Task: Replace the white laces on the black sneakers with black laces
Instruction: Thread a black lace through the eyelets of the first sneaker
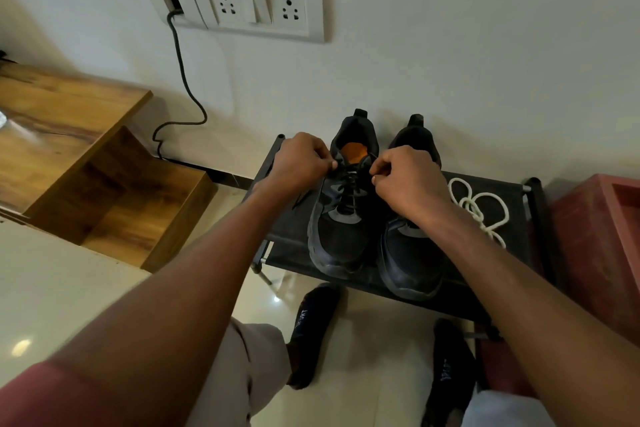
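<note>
Black laces pinched at the left sneaker's top eyelets.
Left hand and right hand each grip an end; socks read "SPORT".

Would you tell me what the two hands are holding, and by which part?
Each hand, left hand and right hand, pinches one end of the black lace near the left sneaker's top eyelets.

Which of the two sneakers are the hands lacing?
The left sneaker, with the orange insole showing. Both hands pinch black lace at its top eyelets; the right sneaker lies under the forearm, untouched.
</note>
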`<state>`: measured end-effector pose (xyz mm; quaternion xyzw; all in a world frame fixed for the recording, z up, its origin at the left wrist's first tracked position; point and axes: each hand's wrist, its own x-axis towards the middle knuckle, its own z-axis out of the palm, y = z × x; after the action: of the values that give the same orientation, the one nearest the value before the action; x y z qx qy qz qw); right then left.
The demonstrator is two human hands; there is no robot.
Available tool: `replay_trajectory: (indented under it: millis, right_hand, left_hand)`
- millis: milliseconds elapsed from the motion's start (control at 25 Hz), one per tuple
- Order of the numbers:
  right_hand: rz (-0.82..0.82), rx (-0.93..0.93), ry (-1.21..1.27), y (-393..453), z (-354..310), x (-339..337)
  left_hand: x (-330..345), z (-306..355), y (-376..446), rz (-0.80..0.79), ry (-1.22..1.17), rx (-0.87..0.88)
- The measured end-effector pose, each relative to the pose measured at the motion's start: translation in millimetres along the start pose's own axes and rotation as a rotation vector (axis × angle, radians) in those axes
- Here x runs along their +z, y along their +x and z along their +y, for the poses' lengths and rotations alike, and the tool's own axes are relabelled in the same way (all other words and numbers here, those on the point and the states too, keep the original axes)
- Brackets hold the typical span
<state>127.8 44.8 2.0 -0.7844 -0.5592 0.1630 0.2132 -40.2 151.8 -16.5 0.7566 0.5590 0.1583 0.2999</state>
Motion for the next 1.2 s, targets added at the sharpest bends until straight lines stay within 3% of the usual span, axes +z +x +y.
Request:
replay_trajectory:
  millis: [440,880,1200]
  right_hand:
    - [0.025,-0.030,-0.016,-8,-8,10]
    - [-0.041,-0.028,0.046,-3,0,11]
    - [-0.036,-0.042,0.058,-6,3,10]
  left_hand:
    - [-9,-8,-7,-0.074,0.101,0.066]
    - [15,-11,-21,0.009,-0.152,0.188]
    - [15,-7,-17,-0.086,-0.089,0.229]
